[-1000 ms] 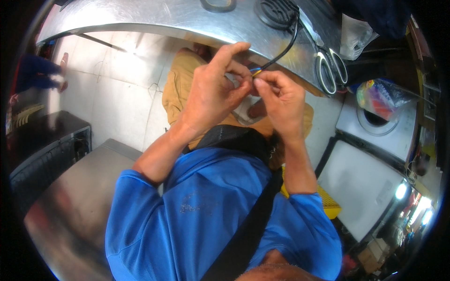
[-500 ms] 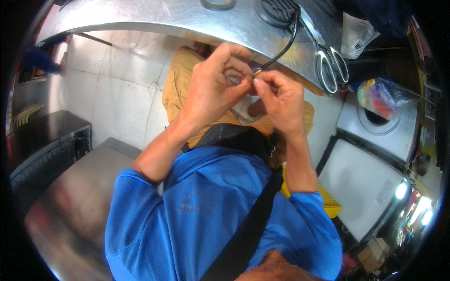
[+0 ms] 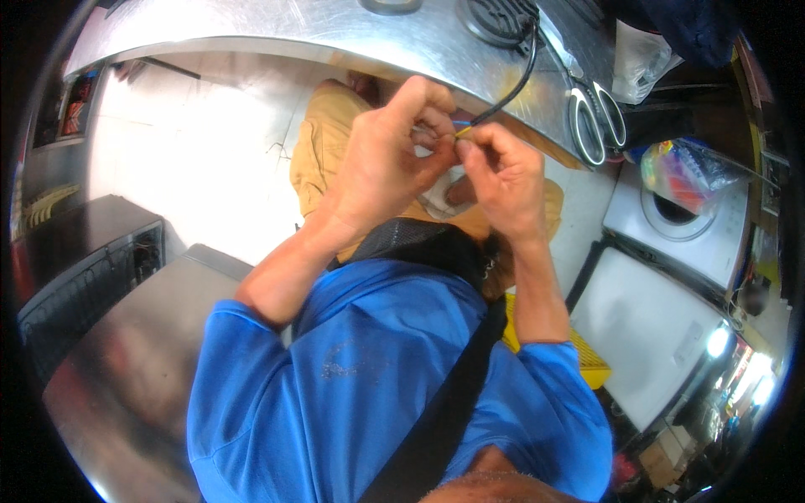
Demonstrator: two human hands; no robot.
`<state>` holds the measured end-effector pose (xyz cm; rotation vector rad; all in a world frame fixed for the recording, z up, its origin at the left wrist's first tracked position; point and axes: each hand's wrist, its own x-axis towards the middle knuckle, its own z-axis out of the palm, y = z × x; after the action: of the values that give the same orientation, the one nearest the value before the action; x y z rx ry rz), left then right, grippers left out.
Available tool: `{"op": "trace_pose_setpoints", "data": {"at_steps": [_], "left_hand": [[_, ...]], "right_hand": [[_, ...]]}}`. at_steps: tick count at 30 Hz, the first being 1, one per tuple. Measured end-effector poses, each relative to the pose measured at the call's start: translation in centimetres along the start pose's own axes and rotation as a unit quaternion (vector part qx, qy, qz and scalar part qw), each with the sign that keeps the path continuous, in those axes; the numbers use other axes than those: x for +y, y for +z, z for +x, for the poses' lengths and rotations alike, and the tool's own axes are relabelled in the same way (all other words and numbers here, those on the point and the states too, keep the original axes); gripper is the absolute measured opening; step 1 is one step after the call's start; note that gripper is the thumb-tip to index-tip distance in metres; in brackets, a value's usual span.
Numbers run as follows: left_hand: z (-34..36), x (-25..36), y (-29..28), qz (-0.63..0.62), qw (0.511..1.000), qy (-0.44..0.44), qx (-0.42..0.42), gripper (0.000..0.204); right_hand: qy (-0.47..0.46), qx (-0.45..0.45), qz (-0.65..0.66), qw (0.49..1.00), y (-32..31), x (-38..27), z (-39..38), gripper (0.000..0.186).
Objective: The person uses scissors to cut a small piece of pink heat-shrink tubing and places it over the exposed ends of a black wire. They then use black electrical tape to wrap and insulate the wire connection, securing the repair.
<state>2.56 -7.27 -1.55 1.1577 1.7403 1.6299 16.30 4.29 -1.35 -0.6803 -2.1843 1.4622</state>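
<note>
A black power cable runs down over the edge of the metal table. At its stripped end a yellow wire and a blue wire show. My left hand pinches the end of the yellow wire between thumb and fingertips, its other fingers curled. Close beside it, my right hand pinches at the same wire with thumb and forefinger. The fingertips of both hands nearly touch and hide the wire's tip. Up on the table the cable leads to a coiled black piece.
Large scissors with pale-rimmed handles lie at the table's right edge, beside a clear plastic bag. To the right stands a white washing machine with a colourful bag on it. A metal-topped cabinet is at lower left.
My hands stay close together at the wire with only slight finger shifts, and the blue wire now stands apart from the yellow one. A dark blue sleeve at far left is gone from view.
</note>
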Motion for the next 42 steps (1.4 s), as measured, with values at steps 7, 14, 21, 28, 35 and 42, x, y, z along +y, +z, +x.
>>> {"op": "trace_pose_setpoints", "data": {"at_steps": [7, 14, 21, 28, 35, 42], "left_hand": [[0.1, -0.2, 0.3, 0.026, 0.999, 0.027, 0.013, 0.037], [-0.2, -0.4, 0.6, 0.018, 0.998, 0.057, 0.026, 0.05], [-0.5, -0.4, 0.8, 0.02, 0.997, 0.073, 0.008, 0.063], [-0.2, -0.3, 0.4, 0.015, 0.999, 0.039, 0.018, 0.069], [-0.3, -0.5, 0.3, 0.027, 0.999, 0.028, 0.035, 0.065], [-0.3, -0.8, 0.6, 0.01, 0.997, 0.035, 0.072, 0.054]], "right_hand": [[0.032, -0.013, 0.036, 0.999, -0.3, 0.3, 0.3, 0.009], [0.038, -0.017, 0.1, 0.994, -0.4, 0.3, 0.6, 0.014], [0.067, -0.015, 0.19, 0.979, -0.5, 0.5, 0.5, 0.02], [0.11, 0.004, 0.24, 0.965, -0.1, 0.2, 0.0, 0.027], [0.071, 0.031, 0.215, 0.974, 0.3, 0.8, 0.3, 0.02], [0.042, 0.061, 0.149, 0.986, 1.1, 0.6, 0.8, 0.018]]}}
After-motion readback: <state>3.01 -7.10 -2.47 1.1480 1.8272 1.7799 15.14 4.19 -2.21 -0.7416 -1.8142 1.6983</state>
